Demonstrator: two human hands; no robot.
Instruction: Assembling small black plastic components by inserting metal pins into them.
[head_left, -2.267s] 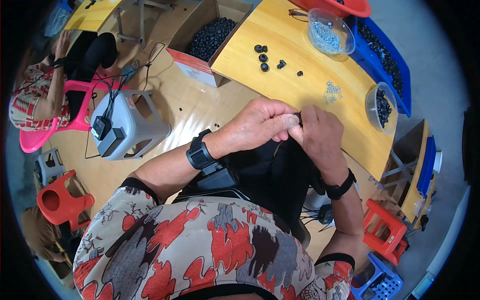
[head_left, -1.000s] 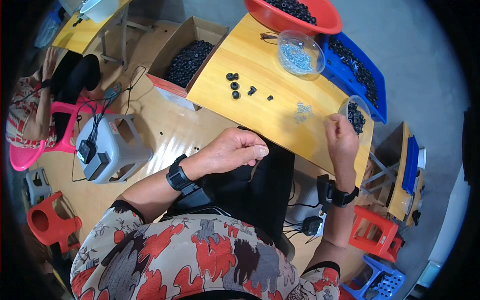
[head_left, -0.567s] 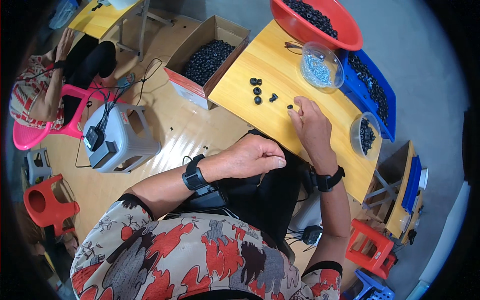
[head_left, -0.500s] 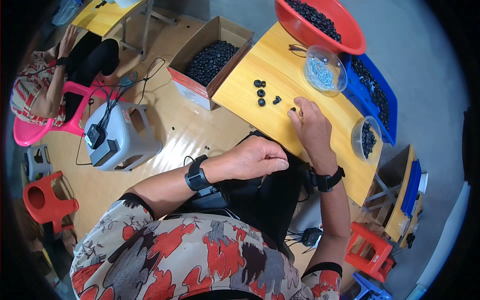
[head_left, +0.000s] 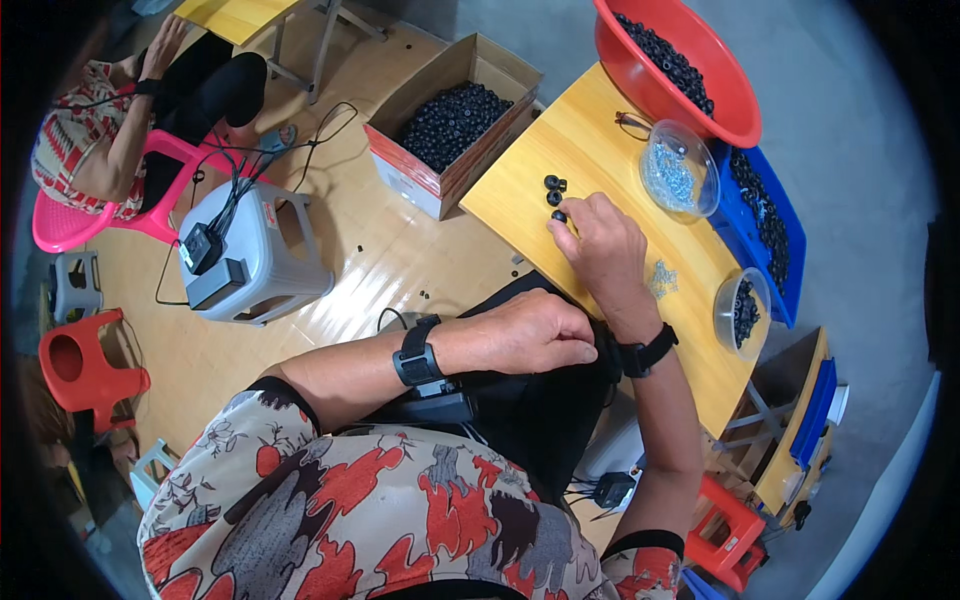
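Note:
My right hand [head_left: 605, 250] is over the yellow table, thumb and forefinger closed around a small black round part [head_left: 559, 216]. Two more black round parts [head_left: 554, 189] lie in a row just beyond it. Whatever lies under the palm is hidden. A small heap of shiny silvery pieces [head_left: 662, 280] rests beside my right wrist. My left hand [head_left: 535, 332] hovers above my lap with its fingers curled in and the thumb against them; what they hold, if anything, is hidden.
On the table [head_left: 540, 130] stand a red basin [head_left: 735, 100] of black parts, a clear tub [head_left: 705, 195] of bluish pieces, a blue tray [head_left: 735, 235] and another clear tub [head_left: 727, 318]. A cardboard box [head_left: 412, 190] of black parts sits left. Another person [head_left: 110, 150] sits far left.
My right hand has moved left and reached the nearest black round part in the row. The silvery heap has come into sight. My left hand stays curled. The whole view has shifted slightly.

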